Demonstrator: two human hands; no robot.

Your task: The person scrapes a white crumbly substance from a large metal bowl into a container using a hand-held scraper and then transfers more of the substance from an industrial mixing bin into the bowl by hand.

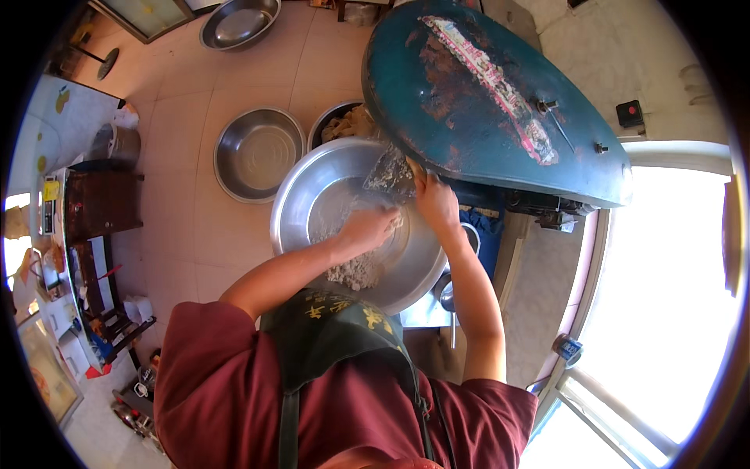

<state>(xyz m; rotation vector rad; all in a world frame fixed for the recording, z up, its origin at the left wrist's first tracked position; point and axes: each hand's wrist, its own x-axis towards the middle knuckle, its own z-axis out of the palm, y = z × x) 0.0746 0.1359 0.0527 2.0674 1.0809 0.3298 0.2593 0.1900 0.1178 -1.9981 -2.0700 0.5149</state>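
A wide steel basin point(287, 217) lies in front of me, with pale crumbly dough point(354, 272) heaped at its near side. Over the basin is my left hand point(370, 227), its fingers curled and blurred. Pale crumbs show at the fingertips, but whether they are gripped is unclear. At the basin's far right, my right hand point(436, 198) grips the edge of a dark, flour-crusted flat piece point(389, 173). The green, rust-patched cover point(469, 94) of a machine overhangs that piece and hides its upper end.
Another steel basin point(261, 152) rests on the tiled floor; beside it, one holds a tan cloth-like mass point(348, 124). A third basin point(240, 23) stands farther off. A ladle point(446, 293) lies by my right forearm. Shelving point(102, 205) lines the left.
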